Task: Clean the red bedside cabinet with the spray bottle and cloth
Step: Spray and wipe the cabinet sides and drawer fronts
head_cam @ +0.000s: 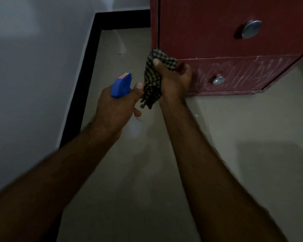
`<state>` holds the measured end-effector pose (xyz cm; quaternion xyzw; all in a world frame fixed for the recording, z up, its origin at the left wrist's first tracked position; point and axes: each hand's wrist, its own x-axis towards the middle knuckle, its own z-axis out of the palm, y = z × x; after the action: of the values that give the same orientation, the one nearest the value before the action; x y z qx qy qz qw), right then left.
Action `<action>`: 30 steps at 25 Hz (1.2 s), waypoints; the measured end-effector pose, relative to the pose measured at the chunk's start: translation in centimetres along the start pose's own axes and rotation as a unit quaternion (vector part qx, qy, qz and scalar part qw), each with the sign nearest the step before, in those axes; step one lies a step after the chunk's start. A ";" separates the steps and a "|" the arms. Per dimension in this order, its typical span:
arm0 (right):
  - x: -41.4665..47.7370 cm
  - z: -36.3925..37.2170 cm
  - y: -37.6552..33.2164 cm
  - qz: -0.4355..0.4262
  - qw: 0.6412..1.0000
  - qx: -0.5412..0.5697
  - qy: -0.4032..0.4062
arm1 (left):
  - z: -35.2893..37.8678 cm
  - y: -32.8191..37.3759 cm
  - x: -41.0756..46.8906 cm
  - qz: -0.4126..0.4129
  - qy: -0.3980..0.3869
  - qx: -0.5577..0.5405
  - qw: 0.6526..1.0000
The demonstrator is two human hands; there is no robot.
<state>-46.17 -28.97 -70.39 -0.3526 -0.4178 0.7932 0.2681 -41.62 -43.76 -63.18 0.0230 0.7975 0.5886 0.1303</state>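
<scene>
Two hands busy. Left hand (117,105) grips spray bottle (121,85), 9 o'clock of cloth (154,70). Right hand (173,79) bunches cloth against red cabinet (234,41) corner, 1 o'clock in view. Lower drawer (243,74) is streaked white: flatten cloth, wipe overlapping strokes toward 3 o'clock.

Reaches forward and down with the bare left forearm (63,161) and the bare right forearm (199,154), drawing closer together toward the wrists. Grips the head of the spray bottle (121,85) in the left hand (117,107), fingers curled round it, left thumb (138,89) stretched up along its side. Clutches the bunched cloth (151,79) in the right hand (175,81), right thumb (156,64) pressed on the fabric. Holds both hands just beside each other, the left one a little lower.
</scene>
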 end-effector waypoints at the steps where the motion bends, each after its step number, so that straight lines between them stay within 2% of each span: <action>1: 0.1 0.2 0.1 -0.003 1.000 -0.009 0.019 | 0.0 0.0 0.0 0.001 -0.001 -0.002 1.000; 5: 0.2 0.1 1.6 0.013 0.997 -0.027 0.077 | -0.1 0.0 -0.1 -0.011 -0.002 0.006 1.000; 10: 1.1 0.5 1.2 -0.018 0.999 -0.005 0.045 | 0.0 -0.3 0.2 -0.006 -0.001 0.008 1.000; 14: 1.1 -0.6 3.5 0.030 0.988 -0.059 0.138 | 0.0 -0.8 0.3 -0.016 0.000 0.013 1.000; 18: 1.0 0.5 3.0 0.008 0.992 -0.002 0.122 | -0.2 -0.8 0.7 -0.013 0.001 0.013 1.000; 22: -0.1 0.2 1.5 0.111 0.990 0.078 0.034 | -0.3 -0.6 0.7 -0.006 0.002 0.001 1.000; 26: -1.6 -2.7 1.8 0.202 0.977 0.060 -0.040 | -0.3 -0.7 0.3 0.012 -0.006 -0.008 1.000; 30: -2.5 -5.4 2.8 0.280 0.958 0.067 0.006 | -0.2 -0.6 0.1 0.012 -0.002 0.004 1.000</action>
<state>-40.80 -29.64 -74.15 -0.4415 -0.2465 0.8606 0.0613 -41.73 -44.09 -63.73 0.0346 0.7990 0.5872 0.1244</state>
